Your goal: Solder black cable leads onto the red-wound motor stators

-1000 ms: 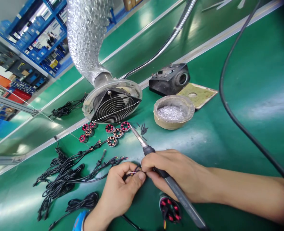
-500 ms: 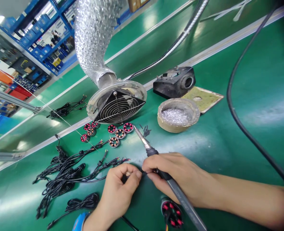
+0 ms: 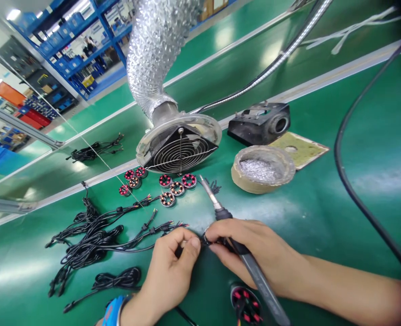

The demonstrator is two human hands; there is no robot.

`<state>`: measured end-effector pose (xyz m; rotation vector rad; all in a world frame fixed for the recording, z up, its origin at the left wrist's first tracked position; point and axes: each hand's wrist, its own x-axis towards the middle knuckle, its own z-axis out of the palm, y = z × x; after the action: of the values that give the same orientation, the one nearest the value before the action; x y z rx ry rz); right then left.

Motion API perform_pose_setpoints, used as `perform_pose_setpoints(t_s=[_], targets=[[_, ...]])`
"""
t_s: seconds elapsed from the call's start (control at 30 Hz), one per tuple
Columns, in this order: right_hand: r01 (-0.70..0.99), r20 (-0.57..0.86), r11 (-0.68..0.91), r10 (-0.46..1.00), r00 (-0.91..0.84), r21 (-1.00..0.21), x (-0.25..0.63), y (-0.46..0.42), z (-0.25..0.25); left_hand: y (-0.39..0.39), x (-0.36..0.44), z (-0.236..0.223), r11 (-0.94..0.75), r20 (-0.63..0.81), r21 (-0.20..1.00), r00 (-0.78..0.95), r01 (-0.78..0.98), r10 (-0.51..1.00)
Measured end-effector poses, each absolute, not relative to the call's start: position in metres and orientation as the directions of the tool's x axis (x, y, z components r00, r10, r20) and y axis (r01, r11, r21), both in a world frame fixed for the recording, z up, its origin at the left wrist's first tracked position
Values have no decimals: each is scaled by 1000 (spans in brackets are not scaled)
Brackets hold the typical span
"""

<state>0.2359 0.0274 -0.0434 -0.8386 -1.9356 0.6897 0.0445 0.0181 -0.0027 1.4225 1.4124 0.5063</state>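
My right hand [image 3: 255, 249] is wrapped round a soldering iron [image 3: 261, 278], whose metal tip points up and away over the bench. The thumb and index finger of that hand also pinch a small dark piece, partly hidden, close to my left fingertips. My left hand [image 3: 173, 267] is closed in a pinch on what looks like a thin black cable [image 3: 186, 316] that comes out below the wrist; its end is mostly hidden by the fingers. Below my right hand lies a motor stator [image 3: 245, 304] with red windings and coloured wires.
Several stators [image 3: 176, 188] stand under a fume extractor [image 3: 182, 149]. Coiled black cables [image 3: 92, 240] lie at left. A bowl of metallic wire cleaner or solder bits [image 3: 263, 185], a black iron stand [image 3: 260, 124] and a yellow-green sponge [image 3: 300, 149] sit beyond; a thick cord [image 3: 350, 190] hangs at right.
The view has shifted, so the bench items appear further right. My hands keep nearly the same pose, and a small dark loop now shows at the right fingertips.
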Motion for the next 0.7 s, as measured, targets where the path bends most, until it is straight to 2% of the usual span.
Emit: perform_pose_setpoints(t_s=[0.07,0.27,0.37,0.47,0.57,0.7], targets=[[292,513,616,780,-358,-732,235,28,-43,17,43,-2,201,-347,856,240,476,907],[214,441,589,758,-480,-779,234,35,-40,18,43,3,44,-255,785,257,618,932],[227,427,564,783,-451,-794,233,34,-37,16,43,3,-24,-221,744,279,668,935],[265,347,477,840,-417,-838,231,30,-33,14,43,2,-82,-177,732,306,676,936],[294,281,410,875,-395,-863,229,25,-30,12,45,2,-94,-172,721,309,687,935],[295,279,409,875,-397,-864,229,22,-31,12,45,4,-69,-202,723,306,688,930]])
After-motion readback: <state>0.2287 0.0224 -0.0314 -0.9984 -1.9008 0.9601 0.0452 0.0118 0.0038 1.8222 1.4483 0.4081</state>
